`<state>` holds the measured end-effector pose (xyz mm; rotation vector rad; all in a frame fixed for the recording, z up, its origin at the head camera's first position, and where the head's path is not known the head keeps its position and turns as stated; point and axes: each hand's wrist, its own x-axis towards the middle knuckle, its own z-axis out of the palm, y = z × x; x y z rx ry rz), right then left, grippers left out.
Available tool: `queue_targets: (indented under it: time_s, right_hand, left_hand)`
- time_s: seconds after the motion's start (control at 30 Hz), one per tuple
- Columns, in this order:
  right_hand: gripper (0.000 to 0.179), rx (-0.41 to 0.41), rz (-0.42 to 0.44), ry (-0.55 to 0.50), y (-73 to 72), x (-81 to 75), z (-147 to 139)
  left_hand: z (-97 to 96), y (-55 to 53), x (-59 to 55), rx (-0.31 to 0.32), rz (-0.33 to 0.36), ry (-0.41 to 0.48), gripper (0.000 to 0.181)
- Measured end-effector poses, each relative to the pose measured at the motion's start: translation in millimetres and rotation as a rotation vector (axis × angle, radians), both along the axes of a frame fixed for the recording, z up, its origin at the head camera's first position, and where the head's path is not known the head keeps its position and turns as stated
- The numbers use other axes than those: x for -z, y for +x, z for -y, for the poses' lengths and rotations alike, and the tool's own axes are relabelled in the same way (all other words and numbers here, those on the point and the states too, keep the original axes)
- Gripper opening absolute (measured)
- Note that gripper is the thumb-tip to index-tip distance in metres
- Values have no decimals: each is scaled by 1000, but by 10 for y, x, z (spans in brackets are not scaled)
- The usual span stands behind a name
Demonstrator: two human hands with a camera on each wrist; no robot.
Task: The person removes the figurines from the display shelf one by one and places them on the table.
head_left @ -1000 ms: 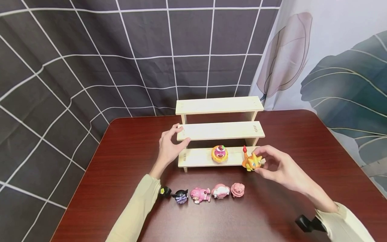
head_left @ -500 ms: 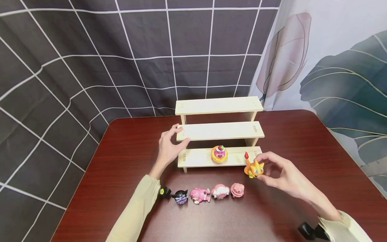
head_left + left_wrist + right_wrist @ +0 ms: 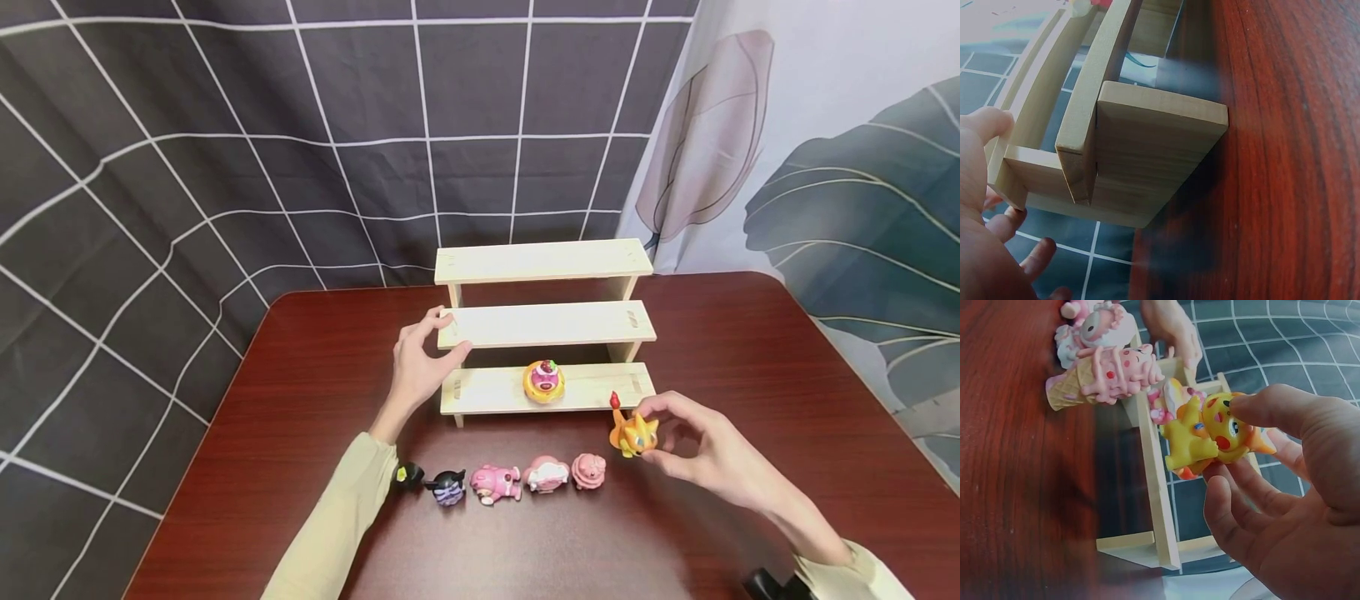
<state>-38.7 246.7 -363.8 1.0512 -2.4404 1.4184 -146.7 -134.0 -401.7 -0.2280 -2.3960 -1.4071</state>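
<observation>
A yellow-orange toy figurine (image 3: 634,435) with a red-tipped tail is pinched between the thumb and fingers of my right hand (image 3: 712,454), in front of the right end of the lowest step. In the right wrist view the figurine's (image 3: 1188,440) face and belly show, with my thumb against its head. My left hand (image 3: 422,367) grips the left end of the middle step of a three-step wooden shelf (image 3: 555,325), thumb at the front edge and index finger at the back. A round orange figurine with a purple middle (image 3: 544,382) sits on the lowest step.
Several figurines lie in a row before the shelf: a black one (image 3: 409,476), a black-and-purple one (image 3: 448,488), a pink one (image 3: 495,483), a pink-and-white one (image 3: 547,474) and a pink ice cream cone (image 3: 588,472). A dark grid curtain (image 3: 360,183) hangs behind the red-brown table (image 3: 337,350).
My right hand has moved the yellow-orange figurine off the lowest step's right end, toward me and slightly right. My left hand and the shelf have stayed put.
</observation>
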Motion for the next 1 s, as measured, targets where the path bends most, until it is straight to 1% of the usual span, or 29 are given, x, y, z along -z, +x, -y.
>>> queue_targets:
  time_s: [0.4,0.6,0.8,1.0]
  right_hand:
    - [62,-16,14,-12,42,108,-26]
    - [61,-20,13,-13,52,151,-41]
    - [61,-36,35,-30,69,190,-43]
    - [59,-22,51,-12,86,219,-37]
  left_hand:
    - [0,-5,6,3,7,-3,50]
    - [0,-4,0,10,-5,3,50]
    - [0,2,-5,13,-10,7,50]
    - [0,4,-4,8,-11,7,50]
